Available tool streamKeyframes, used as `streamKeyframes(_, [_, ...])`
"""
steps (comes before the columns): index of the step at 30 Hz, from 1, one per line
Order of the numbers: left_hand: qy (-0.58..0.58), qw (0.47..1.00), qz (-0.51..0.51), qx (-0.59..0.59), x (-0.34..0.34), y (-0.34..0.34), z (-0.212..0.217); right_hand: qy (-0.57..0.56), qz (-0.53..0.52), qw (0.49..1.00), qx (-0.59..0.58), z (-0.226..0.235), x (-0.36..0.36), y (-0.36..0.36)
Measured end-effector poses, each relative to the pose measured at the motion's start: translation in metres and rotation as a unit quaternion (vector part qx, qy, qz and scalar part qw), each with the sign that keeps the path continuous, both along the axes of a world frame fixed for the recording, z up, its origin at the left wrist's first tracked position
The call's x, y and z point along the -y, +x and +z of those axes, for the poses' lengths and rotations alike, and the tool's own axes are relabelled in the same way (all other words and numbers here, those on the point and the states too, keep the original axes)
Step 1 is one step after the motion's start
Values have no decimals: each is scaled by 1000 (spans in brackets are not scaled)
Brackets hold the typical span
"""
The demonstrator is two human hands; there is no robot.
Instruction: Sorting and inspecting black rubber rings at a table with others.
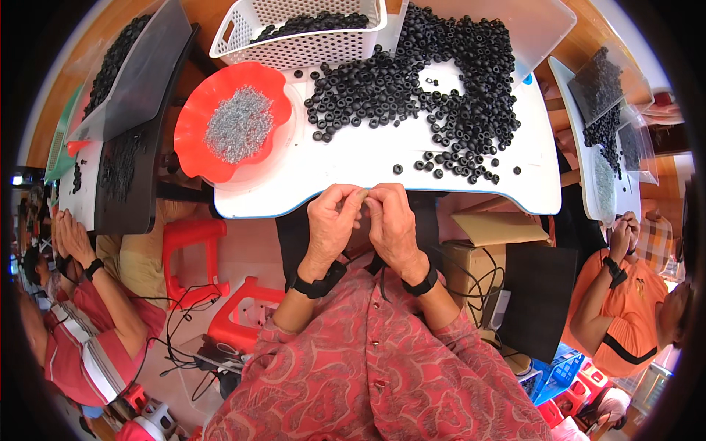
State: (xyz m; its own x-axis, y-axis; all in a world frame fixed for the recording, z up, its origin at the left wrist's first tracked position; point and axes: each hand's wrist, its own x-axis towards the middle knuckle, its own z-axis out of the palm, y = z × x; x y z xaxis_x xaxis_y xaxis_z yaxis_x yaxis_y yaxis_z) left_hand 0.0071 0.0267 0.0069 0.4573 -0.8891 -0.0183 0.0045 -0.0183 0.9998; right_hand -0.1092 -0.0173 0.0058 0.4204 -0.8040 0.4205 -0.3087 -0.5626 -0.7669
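Just off the near edge of the white table (346, 165), my left hand (331, 223) and my right hand (395, 224) meet fingertip to fingertip. Both are closed in a pinch, and whatever sits between the fingers is too small or hidden to name. Beyond them spreads a large heap of small black round parts with holes (375, 87), with a looser group (471, 165) nearer my right hand. Left of the heap stands a red wavy-rimmed bowl (195, 140) holding many tiny silvery metal pieces (239, 123).
A white perforated basket (309, 50) of black parts stands at the back, beside a translucent bin (540, 33) tipped toward the heap. Co-workers sit at tables on the left (95, 323) and right (614, 316). Red stools (246, 312), cables and a cardboard box (471, 275) flank me.
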Motion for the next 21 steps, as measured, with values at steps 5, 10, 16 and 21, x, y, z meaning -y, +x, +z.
streamKeyframes(5, [35, 994, -22, -105, 12, -8, -1, -9, -38, 998, 44, 4, 5, -7])
streamKeyframes(10, [51, 994, -51, -76, 27, -19, 9, 43, -49, 997, 52, 5, 13, -22])
streamKeyframes(16, [-63, 968, 13, 241, 45, -21, -8, 119, -117, 979, 117, -1, 21, -31])
streamKeyframes(21, [-80, 918, -27, 388, 59, -27, 4, 147, -146, 966, 155, -8, 27, -40])
